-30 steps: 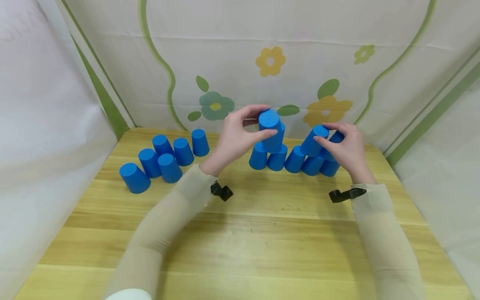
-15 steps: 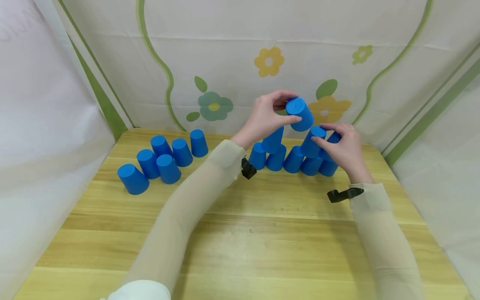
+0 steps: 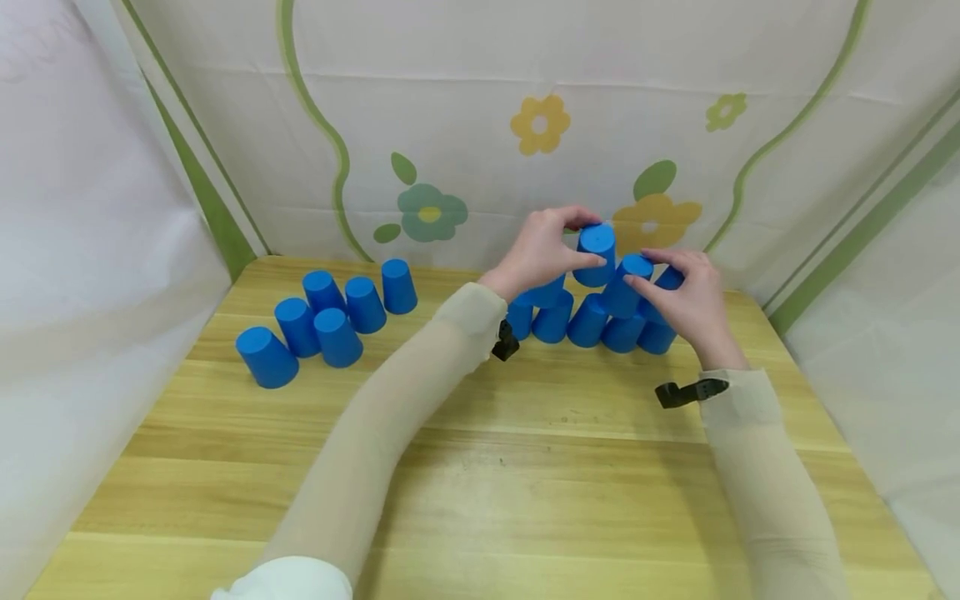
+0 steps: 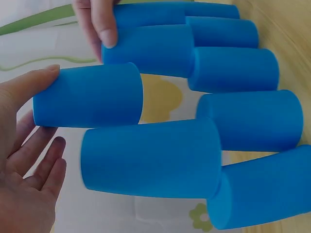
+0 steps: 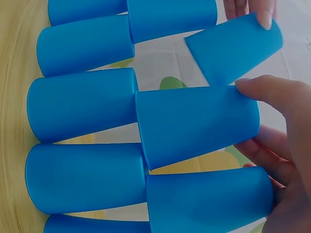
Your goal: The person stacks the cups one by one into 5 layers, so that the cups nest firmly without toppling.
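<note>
My left hand (image 3: pixel 536 254) pinches an upside-down blue cup (image 3: pixel 597 258) near its base, thumb in front and fingers behind. That cup hangs over the bottom row, in the gap between two second-tier cups. On the left of the gap stands a second-tier cup (image 4: pixel 150 158); on the right stands another cup (image 5: pixel 199 126), gripped near its top by my right hand (image 3: pixel 693 300). A third second-tier cup (image 5: pixel 211 201) sits just beyond, partly behind the right fingers. Beneath them runs a row of upside-down blue cups (image 3: pixel 587 323), its left end partly covered by my left wrist.
To the left, several more upside-down blue cups (image 3: pixel 337 337) stand in a loose cluster on the wooden table (image 3: pixel 480 500). A white curtain (image 3: pixel 465 125) with printed flowers hangs close behind the stack. Black wrist straps (image 3: pixel 690 392) sit at both cuffs.
My left hand has lifted its cup off the left second-tier cup, carried it right, then lowered it into the gap. The right hand keeps its hold with almost no movement.
</note>
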`<action>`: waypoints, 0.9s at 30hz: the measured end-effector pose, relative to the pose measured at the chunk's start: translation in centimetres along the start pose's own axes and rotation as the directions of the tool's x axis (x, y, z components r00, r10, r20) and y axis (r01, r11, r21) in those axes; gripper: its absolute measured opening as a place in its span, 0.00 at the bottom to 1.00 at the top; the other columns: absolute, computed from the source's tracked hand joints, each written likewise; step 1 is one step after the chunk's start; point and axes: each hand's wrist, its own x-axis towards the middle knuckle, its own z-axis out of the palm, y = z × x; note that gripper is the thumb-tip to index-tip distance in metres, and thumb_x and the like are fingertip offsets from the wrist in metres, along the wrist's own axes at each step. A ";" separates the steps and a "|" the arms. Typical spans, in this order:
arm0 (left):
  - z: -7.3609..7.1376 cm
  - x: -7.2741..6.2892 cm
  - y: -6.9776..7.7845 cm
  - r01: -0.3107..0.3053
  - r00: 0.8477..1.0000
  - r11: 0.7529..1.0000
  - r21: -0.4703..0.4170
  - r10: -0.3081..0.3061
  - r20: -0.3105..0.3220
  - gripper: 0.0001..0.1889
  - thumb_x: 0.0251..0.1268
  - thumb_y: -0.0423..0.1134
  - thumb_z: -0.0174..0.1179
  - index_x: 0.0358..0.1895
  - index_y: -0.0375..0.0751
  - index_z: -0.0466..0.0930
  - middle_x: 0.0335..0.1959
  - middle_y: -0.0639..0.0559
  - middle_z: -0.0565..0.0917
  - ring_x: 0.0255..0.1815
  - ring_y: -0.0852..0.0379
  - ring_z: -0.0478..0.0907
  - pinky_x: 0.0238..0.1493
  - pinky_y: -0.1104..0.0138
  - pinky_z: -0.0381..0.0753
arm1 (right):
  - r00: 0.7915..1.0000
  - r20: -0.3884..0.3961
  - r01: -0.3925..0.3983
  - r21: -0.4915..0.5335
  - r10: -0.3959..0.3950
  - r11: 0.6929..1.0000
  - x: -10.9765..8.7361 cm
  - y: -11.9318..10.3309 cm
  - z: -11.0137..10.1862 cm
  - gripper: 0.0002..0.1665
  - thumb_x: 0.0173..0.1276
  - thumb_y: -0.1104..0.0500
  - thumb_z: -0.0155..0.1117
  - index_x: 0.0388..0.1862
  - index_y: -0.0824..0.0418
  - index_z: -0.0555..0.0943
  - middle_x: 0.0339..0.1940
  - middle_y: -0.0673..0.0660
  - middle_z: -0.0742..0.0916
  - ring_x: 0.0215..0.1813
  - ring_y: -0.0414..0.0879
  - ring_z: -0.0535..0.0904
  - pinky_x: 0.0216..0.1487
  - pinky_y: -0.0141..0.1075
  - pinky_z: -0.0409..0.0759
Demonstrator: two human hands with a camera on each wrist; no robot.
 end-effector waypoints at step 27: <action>2.7 0.0 -1.0 0.030 0.998 0.931 0.363 -0.047 0.040 0.31 0.64 0.58 0.69 0.69 0.52 0.78 0.58 0.60 0.83 0.61 0.61 0.75 0.77 0.63 0.46 | 1.000 0.009 -0.008 -0.005 0.008 1.000 -0.2 0.3 -0.1 0.35 0.68 0.41 0.71 0.67 0.59 0.80 0.63 0.61 0.81 0.67 0.59 0.68 0.60 0.65 0.71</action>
